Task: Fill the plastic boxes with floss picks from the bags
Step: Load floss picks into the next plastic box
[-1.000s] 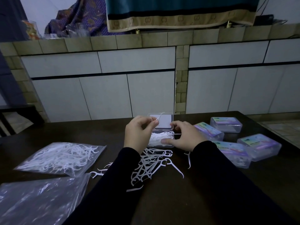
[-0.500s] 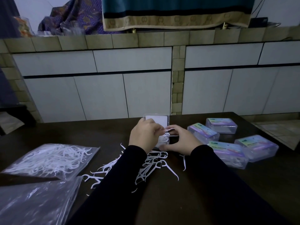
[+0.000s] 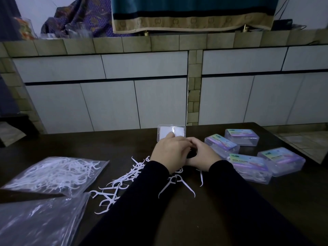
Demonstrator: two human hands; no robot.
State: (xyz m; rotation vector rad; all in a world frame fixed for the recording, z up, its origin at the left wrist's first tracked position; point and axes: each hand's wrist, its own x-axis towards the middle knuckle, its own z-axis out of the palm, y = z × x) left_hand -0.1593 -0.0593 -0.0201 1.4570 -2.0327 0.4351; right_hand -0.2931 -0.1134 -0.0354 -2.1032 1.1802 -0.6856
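Head view: my left hand (image 3: 169, 150) and right hand (image 3: 200, 154) cup the open box (image 3: 179, 131) at twelve o'clock, steadying it; grip contents hidden.

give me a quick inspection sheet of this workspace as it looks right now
surface: dark table, dimly lit.
job's things: open box with its lid raised, behind the hands; four closed labelled boxes to the right; bag of floss picks at left; second bag nearer, contents unclear; loose floss picks scattered before the sleeves.
clutter: nothing seen on the table beyond the job's things.
hands: left hand and right hand close together over the open box; what they hold is hidden.
cables: a dark cable on the ledge, far right.
surroundings: tiled counter with white panels, hanging cloth, glassware on the ledge.
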